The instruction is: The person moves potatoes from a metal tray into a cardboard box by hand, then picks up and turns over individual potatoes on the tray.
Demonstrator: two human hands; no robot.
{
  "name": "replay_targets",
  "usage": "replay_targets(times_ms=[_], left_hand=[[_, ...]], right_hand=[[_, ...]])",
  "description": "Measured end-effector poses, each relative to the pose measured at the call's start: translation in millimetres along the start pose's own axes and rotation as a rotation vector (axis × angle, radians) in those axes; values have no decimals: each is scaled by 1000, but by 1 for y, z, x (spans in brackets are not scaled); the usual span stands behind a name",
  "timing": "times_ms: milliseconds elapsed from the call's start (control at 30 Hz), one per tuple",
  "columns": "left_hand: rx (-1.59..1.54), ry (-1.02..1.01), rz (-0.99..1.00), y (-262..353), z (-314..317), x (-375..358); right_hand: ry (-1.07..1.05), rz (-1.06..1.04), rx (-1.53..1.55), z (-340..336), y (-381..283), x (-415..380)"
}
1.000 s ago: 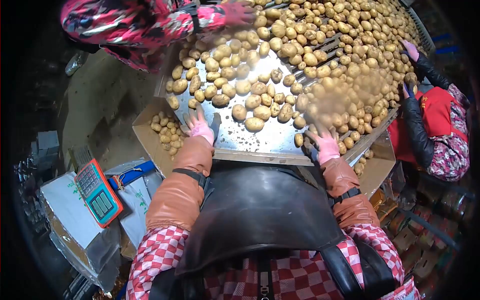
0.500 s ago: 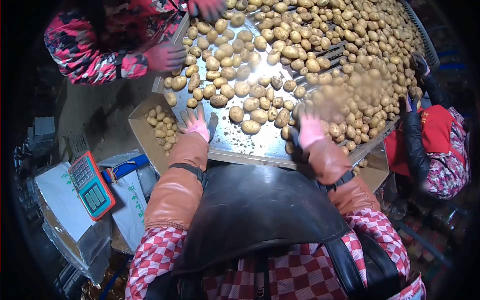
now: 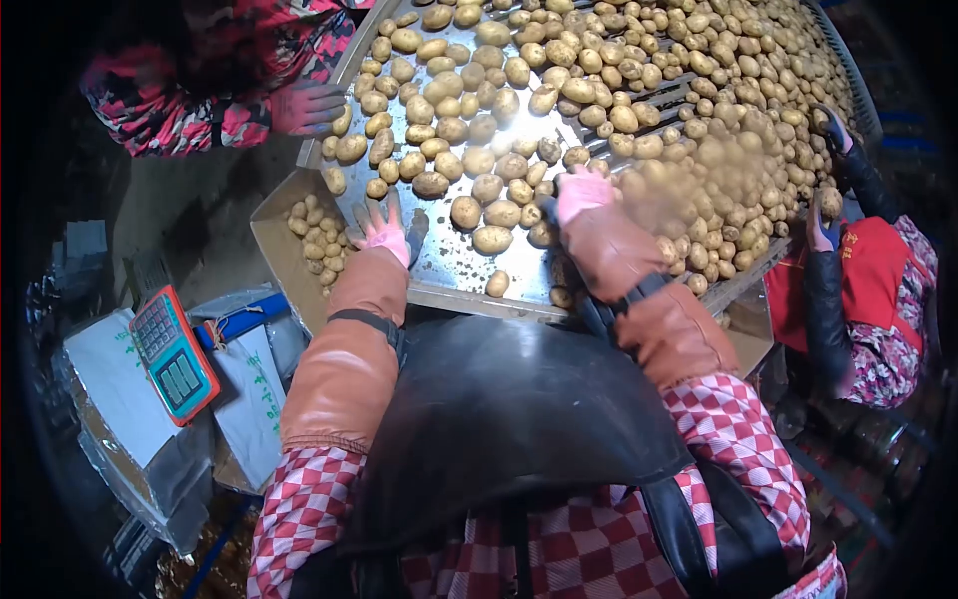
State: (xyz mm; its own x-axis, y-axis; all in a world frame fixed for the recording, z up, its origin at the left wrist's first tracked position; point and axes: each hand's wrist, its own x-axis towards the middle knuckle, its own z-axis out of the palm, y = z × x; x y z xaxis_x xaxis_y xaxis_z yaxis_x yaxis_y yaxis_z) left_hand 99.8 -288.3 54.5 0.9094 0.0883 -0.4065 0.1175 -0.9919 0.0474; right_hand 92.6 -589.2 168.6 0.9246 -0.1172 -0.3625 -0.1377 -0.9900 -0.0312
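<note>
My left hand (image 3: 381,232), in a pink glove with dark fingertips, lies with fingers spread on the metal tabletop (image 3: 439,262), near the left edge. Nothing is in it, and a few potatoes lie just beyond its fingertips. My right hand (image 3: 583,194), also gloved in pink, is bent over the right part of the metal surface beside the potato heap. Its fingers curl downward, and what they hold, if anything, is hidden. Between my hands are loose potatoes (image 3: 492,240), and one small potato (image 3: 497,284) sits close to the front edge.
A large potato heap (image 3: 728,120) covers the slatted right side. Below the left edge stands a cardboard box (image 3: 274,215) with potatoes; a scale display (image 3: 175,356) is farther left. One co-worker's gloved hand (image 3: 307,107) is at upper left; another co-worker (image 3: 868,280) holds a potato at right.
My right hand has moved left and away from me, its fingers now curled. A small potato now shows near the front edge. The left co-worker's far hand has left the view.
</note>
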Motion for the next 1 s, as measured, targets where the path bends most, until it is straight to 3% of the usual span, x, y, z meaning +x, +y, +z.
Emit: replay_targets(times_ms=[67, 133, 200, 233, 267, 333, 400, 433, 533, 600, 633, 667, 700, 767, 800, 833, 867, 933, 967, 1000], left_hand=[[-14, 19, 15, -7, 9, 5], [-24, 31, 39, -10, 9, 4], [7, 17, 17, -5, 2, 0], [14, 19, 30, -8, 6, 0], [14, -3, 6, -13, 11, 5], [28, -16, 4, -5, -1, 1], [-159, 89, -59, 23, -32, -30], [-128, 308, 202, 28, -22, -42], [-186, 424, 832, 81, -46, -68], [-9, 276, 966, 125, -63, -66], [114, 146, 863, 146, -64, -62], [222, 163, 838, 160, -55, -53], [465, -39, 751, 183, -85, -68], [480, -1, 807, 182, -62, -53], [499, 14, 802, 187, -62, -56], [477, 59, 828, 185, -59, -54], [522, 18, 809, 187, -59, -51], [525, 21, 818, 192, -58, -51], [586, 22, 851, 192, -58, -48], [634, 37, 878, 193, -57, -47]], right_hand=[[1, -5, -18, 45, 6, 36], [141, 51, 175, 48, 16, 31], [260, 130, 798, 62, 46, 9], [131, 239, 1260, 75, 64, -2], [311, 187, 1018, 48, 67, -33], [270, 174, 920, 57, 100, -61], [415, 113, 1097, 76, 118, -96], [458, 115, 1148, 79, 120, -112], [445, 243, 1292, 75, 121, -146], [317, 275, 1390, 77, 126, -161], [197, 336, 1727, 76, 125, -169], [360, 143, 1363, 76, 127, -172], [39, 389, 1530, 68, 127, -179], [308, 214, 1494, 66, 129, -198], [413, 113, 1763, 103, 142, -197], [476, 196, 1628, 96, 148, -208], [680, 169, 1476, 87, 160, -220], [1168, 332, 1647, 72, 169, -247], [1224, 503, 2568, 47, 187, -268], [1378, 548, 2439, 21, 191, -291]])
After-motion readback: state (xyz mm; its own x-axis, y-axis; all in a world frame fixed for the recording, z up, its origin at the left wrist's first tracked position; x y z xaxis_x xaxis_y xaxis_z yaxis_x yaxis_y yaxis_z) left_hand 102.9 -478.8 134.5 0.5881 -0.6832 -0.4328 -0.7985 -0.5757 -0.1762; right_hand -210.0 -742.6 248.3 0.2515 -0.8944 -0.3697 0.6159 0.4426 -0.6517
